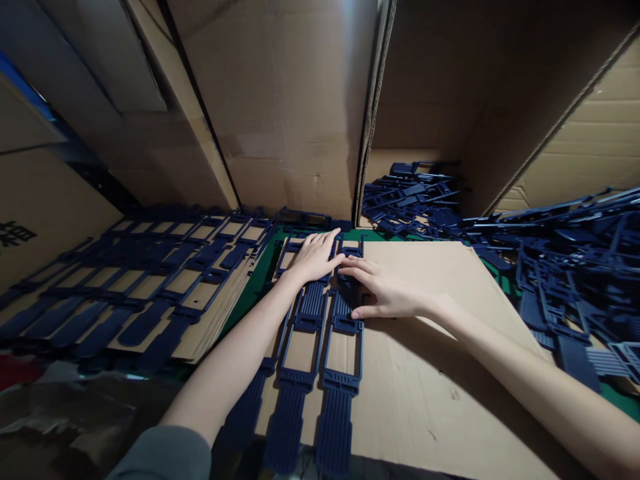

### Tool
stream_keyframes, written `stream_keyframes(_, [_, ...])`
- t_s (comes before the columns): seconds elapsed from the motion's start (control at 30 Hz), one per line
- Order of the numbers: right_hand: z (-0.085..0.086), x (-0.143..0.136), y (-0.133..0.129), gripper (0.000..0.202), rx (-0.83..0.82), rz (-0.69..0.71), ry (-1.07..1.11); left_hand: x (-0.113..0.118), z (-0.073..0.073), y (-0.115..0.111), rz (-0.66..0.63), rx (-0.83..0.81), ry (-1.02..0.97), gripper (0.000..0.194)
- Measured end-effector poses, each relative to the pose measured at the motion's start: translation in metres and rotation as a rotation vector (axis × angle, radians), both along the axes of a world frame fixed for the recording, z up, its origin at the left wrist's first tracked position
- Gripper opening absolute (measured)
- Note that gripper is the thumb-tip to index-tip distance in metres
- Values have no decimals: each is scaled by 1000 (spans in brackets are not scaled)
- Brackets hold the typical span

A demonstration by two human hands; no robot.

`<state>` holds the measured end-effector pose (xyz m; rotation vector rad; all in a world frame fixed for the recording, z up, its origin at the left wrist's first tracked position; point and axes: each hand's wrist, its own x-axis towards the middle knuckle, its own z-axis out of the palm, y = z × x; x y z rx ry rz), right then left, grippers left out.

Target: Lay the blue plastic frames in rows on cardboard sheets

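My left hand [316, 258] lies open over the far ends of the dark blue plastic frames, fingers stretched out and pointing away from me. Close beside it, my right hand [385, 290] has its thumb and fingers apart, touching the rightmost dark blue plastic frame [344, 347] near its far half. That frame has a long open window and a ribbed flat tab at the near end. Another frame of the same kind [301, 350] lies parallel to its left, and a third is partly hidden by my left forearm. All rest on a cardboard sheet [425, 387].
On the left, rows of similar frames [165, 287] cover a stack of cardboard sheets [227, 303]. A loose heap of them [415, 197] sits inside an open carton [425, 80]; another tangled heap [585, 267] lies at right. Cardboard walls [285, 100] stand behind the green surface [260, 277].
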<state>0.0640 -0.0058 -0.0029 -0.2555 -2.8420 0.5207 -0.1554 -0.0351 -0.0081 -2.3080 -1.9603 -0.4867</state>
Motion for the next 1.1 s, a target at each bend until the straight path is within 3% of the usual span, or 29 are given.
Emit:
stream_keyframes(0.33, [6, 2, 1, 67, 29, 27, -31, -1, -2, 0, -24, 9, 14, 50])
stream_keyframes(0.47, [17, 1, -5, 55, 22, 126, 24, -1, -1, 0, -12, 6, 17, 50])
stream_keyframes(0.63, [30, 2, -15, 60, -13, 222, -9, -1, -2, 1, -22, 7, 18, 49])
stream_keyframes(0.93, [29, 1, -17, 29, -68, 284, -46, -1, -1, 0, -21, 16, 38, 46])
stream_keyframes(1.1, [30, 2, -13, 23, -70, 300, -41, -1, -3, 0, -18, 23, 52, 46])
